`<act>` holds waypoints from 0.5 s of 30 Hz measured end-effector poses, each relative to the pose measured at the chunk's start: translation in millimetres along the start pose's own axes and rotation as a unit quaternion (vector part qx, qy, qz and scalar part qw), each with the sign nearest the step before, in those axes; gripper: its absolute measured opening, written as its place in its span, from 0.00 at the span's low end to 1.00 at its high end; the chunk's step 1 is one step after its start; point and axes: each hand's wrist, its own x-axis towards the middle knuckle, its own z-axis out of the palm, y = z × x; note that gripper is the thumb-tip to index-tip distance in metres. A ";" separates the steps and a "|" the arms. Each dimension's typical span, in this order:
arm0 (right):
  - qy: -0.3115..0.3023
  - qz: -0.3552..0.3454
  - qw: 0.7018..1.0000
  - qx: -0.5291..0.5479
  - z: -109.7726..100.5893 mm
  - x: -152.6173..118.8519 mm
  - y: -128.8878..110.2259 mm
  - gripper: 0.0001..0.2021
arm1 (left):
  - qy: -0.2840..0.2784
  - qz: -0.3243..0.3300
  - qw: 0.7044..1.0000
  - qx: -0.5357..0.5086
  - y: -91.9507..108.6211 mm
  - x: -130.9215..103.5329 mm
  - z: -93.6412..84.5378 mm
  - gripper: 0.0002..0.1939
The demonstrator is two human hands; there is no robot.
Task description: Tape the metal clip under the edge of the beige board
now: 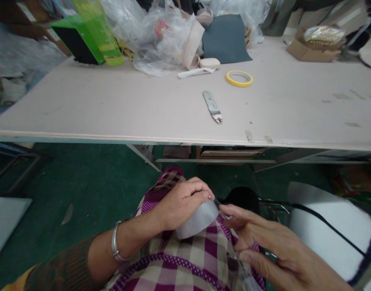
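Note:
My left hand (185, 204) is closed over a smooth, pale grey-white curved piece (197, 221), its thumb and fingers at the top edge. This piece rests against the checked purple and cream apron (185, 262) on my lap; its exact kind is unclear. Beside its right edge, my right hand (260, 238) has the index finger stretched toward a small dark part (217, 203) there. Thumb and lower fingers of that hand come together near something thin and see-through, which I cannot make out.
On the table (112, 105) ahead lie a flat metal tool (212, 106) and a yellow tape roll (239, 79). Clear plastic bags (161, 40), a green box (79, 38) and an open cardboard box (315, 46) stand farther back. White material (327, 230) is at the right.

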 end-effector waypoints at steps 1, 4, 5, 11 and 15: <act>-0.008 0.005 1.000 0.000 0.9 0.5 0.4 0.12 | -0.003 -0.002 1.000 -0.002 -0.2 0.2 0.3 0.12; -0.033 0.022 0.999 0.010 3.0 1.9 2.6 0.13 | -0.008 -0.010 1.000 -0.012 -0.9 1.4 0.7 0.12; -0.039 0.030 0.999 0.016 3.3 2.7 3.4 0.13 | -0.008 -0.010 1.000 -0.016 -0.9 1.8 0.6 0.12; -0.048 0.028 0.997 0.062 4.8 5.0 9.0 0.12 | -0.013 -0.005 1.000 -0.026 2.2 0.5 -0.6 0.12; 0.009 0.043 0.997 0.065 2.7 -4.7 13.5 0.10 | -0.010 -0.003 1.000 -0.028 2.8 -2.1 -4.4 0.12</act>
